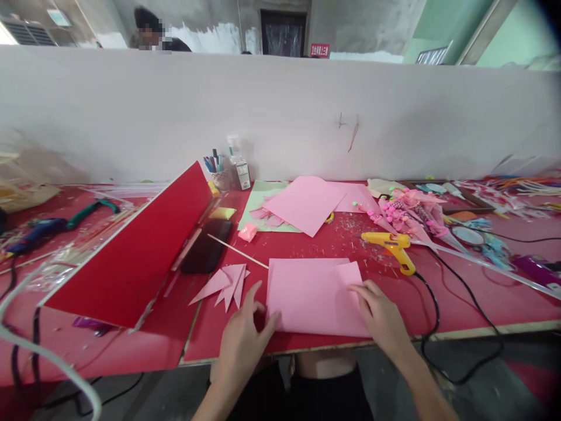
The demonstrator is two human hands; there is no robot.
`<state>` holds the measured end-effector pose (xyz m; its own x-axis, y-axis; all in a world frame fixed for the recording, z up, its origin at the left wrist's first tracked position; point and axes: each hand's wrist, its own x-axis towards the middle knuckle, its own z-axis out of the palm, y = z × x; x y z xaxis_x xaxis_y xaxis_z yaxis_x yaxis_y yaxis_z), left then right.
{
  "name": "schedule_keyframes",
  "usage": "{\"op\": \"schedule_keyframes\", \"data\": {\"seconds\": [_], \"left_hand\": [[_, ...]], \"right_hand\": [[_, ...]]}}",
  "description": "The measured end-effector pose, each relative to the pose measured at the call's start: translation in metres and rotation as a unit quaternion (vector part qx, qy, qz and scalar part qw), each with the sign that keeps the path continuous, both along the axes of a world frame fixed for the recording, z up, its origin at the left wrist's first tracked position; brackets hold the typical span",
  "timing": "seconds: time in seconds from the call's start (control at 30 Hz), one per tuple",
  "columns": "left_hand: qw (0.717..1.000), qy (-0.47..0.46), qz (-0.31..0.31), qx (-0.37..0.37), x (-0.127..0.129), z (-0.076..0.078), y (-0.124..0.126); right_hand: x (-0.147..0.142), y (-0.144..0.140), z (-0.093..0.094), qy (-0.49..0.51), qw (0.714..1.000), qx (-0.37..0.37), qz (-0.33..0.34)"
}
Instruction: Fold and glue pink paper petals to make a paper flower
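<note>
A folded pink paper sheet (313,295) lies flat near the front edge of the red table (482,298). My left hand (245,333) pinches its lower left corner between thumb and fingers. My right hand (379,313) presses flat on its right side, fingers spread over the folded flap. Several folded pink paper points (225,283) lie just left of the sheet, with a thin wooden stick (236,251) behind them.
A yellow glue gun (392,245) with a black cord rests right of the sheet. Loose pink sheets (307,202), a green sheet (256,204) and pink paper flowers (407,213) lie farther back. A tilted red board (140,251), a black case (205,251) and a pen cup (214,166) stand left. A white partition (280,117) runs behind.
</note>
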<state>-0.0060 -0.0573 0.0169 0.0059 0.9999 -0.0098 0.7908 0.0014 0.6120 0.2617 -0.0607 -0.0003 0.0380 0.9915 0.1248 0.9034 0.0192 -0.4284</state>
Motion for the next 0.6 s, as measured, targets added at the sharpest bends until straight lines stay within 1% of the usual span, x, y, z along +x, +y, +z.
{"op": "schedule_keyframes", "data": {"seconds": [0.13, 0.23, 0.33, 0.47, 0.6], "left_hand": [[0.998, 0.065, -0.018, 0.005, -0.001, -0.001, 0.001], [0.995, 0.082, -0.055, 0.0, -0.002, 0.0, 0.002], [0.994, 0.079, -0.072, 0.008, 0.0, 0.0, 0.002], [0.993, 0.091, -0.069, 0.021, 0.003, -0.003, 0.0], [0.993, 0.096, -0.064, 0.029, 0.002, -0.005, -0.001]], "right_hand": [[-0.005, 0.006, 0.0, -0.041, 0.999, -0.002, -0.001], [-0.006, 0.011, 0.001, -0.043, 0.999, 0.008, -0.001], [-0.005, 0.013, 0.001, 0.004, 0.999, 0.033, 0.0], [-0.002, 0.013, 0.001, 0.095, 0.994, 0.05, -0.008], [-0.001, 0.013, 0.004, 0.109, 0.993, 0.032, 0.017]]}}
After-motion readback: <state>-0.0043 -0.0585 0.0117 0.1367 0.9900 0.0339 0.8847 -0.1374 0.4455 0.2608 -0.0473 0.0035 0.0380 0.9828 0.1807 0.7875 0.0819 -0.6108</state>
